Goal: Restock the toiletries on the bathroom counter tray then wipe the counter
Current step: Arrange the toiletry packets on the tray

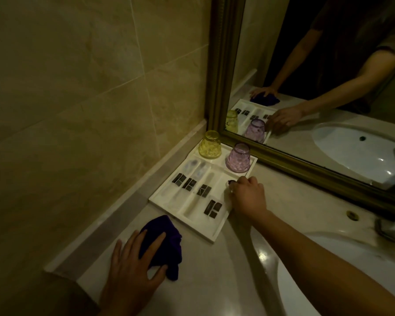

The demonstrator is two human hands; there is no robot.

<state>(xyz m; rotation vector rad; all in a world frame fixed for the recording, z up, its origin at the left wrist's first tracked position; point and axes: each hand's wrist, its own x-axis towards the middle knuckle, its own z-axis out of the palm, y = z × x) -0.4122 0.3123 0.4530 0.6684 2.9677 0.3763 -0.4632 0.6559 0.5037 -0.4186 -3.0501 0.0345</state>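
A white compartment tray [211, 233] lies on the counter in the corner by the mirror. It holds several white toiletry packets with dark labels [203, 190]. At its far end stand an upturned yellow glass [209, 144] and an upturned purple glass [238, 161]. My right hand [246, 195] rests on the tray's right compartment, fingers closed around a small round white item with a dark top [230, 182]. My left hand [132, 267] lies flat with spread fingers on a dark purple cloth [167, 242] on the counter, in front of the tray.
A framed mirror [221, 71] stands behind the tray and reflects the hands. A white sink basin [328, 270] lies to the right with a faucet [390, 229] behind it. A tiled wall [78, 87] bounds the counter on the left.
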